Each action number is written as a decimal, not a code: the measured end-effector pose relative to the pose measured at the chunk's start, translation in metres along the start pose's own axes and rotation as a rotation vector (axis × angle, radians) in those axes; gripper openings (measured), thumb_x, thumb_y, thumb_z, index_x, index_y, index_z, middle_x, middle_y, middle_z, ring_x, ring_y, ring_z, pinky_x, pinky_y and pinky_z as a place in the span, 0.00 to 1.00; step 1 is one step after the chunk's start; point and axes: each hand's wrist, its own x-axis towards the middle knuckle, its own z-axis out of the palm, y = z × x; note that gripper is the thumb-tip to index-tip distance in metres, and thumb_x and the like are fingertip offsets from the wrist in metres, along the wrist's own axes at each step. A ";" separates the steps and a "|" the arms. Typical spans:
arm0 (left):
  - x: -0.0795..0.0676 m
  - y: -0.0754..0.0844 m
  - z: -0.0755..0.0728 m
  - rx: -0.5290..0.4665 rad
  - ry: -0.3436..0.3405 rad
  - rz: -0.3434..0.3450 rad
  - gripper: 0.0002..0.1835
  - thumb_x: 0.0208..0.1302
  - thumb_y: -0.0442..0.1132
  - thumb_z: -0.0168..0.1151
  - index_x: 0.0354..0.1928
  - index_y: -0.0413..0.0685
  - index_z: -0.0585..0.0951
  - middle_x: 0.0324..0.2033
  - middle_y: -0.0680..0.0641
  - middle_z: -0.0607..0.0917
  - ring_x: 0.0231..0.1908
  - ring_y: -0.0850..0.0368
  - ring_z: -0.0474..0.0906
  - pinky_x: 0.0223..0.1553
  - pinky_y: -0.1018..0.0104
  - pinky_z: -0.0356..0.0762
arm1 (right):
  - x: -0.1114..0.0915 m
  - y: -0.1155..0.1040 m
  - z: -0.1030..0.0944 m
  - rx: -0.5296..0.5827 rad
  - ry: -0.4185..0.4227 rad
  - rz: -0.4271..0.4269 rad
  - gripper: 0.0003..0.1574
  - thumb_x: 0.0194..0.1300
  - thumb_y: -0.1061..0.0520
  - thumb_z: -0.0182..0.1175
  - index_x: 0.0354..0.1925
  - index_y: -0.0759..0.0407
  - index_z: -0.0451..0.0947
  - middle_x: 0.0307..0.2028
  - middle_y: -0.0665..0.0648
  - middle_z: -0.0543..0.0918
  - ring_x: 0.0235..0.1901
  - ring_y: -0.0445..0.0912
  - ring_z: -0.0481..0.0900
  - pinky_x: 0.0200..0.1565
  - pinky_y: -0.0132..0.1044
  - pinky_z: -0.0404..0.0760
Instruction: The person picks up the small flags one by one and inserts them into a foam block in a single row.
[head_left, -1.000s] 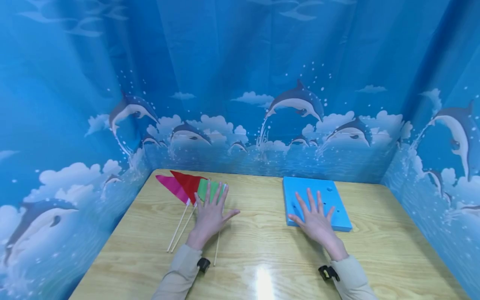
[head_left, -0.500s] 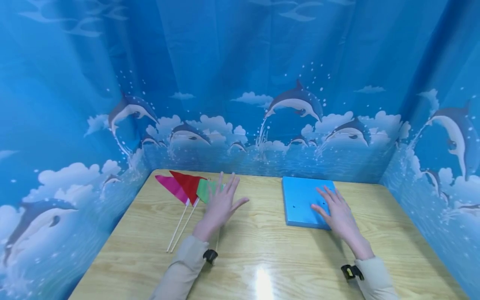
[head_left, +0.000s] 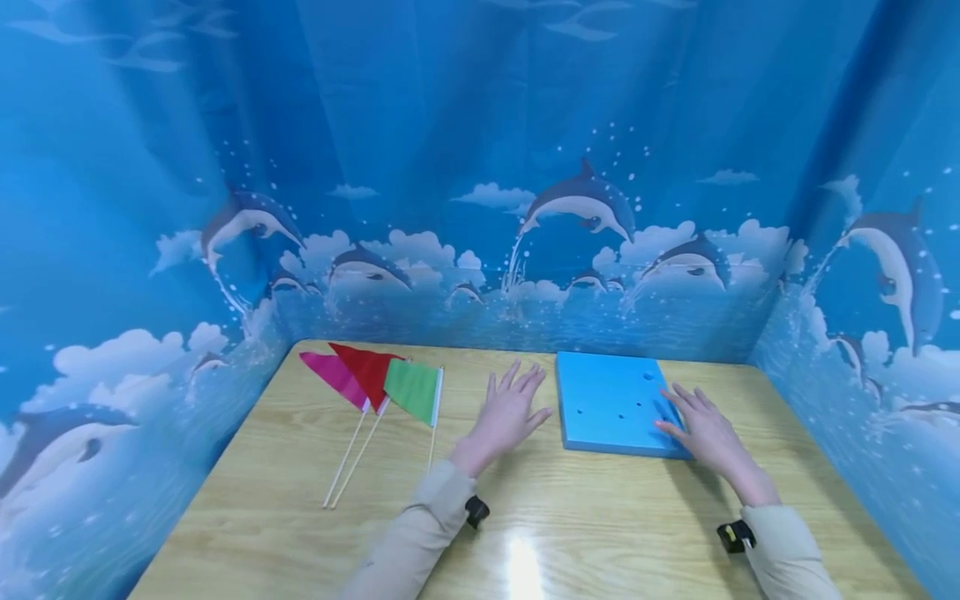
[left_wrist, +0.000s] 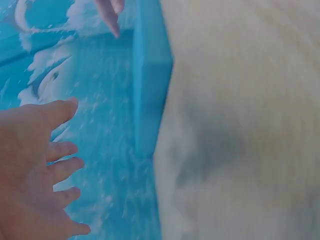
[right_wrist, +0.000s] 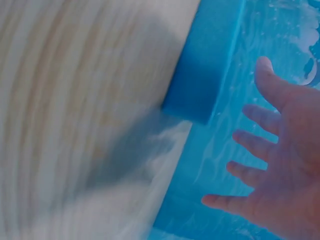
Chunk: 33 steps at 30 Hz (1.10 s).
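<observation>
A flat blue block (head_left: pixel 607 400) with several small holes lies at the back right of the table. My left hand (head_left: pixel 504 417) hangs just left of it, fingers spread, holding nothing. Over the block's right edge is my right hand (head_left: pixel 708 433), fingers apart and nothing in them. Both palms show bare in the wrist views, with the block's side (left_wrist: pixel 152 75) standing beyond the left hand. To the left lie three small flags on thin white sticks: a pink flag (head_left: pixel 333 375), a red flag (head_left: pixel 367 371) partly over it, and a green flag (head_left: pixel 414 387). The left forearm hides the green flag's lower stick.
The wooden table (head_left: pixel 570 517) ends at the back and sides against a blue dolphin-print curtain (head_left: pixel 435 167). Black wrist bands (head_left: pixel 477 511) sit at both sleeve cuffs.
My left hand has moved right, away from over the green flag toward the block. My right hand has shifted from the block's middle to its right edge. The flags and block lie still.
</observation>
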 end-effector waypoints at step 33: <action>-0.003 0.020 0.037 0.052 -0.219 0.073 0.35 0.64 0.65 0.40 0.70 0.59 0.54 0.70 0.55 0.53 0.70 0.49 0.41 0.65 0.35 0.39 | -0.002 0.001 0.012 0.054 -0.161 -0.002 0.47 0.64 0.36 0.50 0.68 0.66 0.52 0.68 0.69 0.52 0.65 0.70 0.45 0.56 0.73 0.49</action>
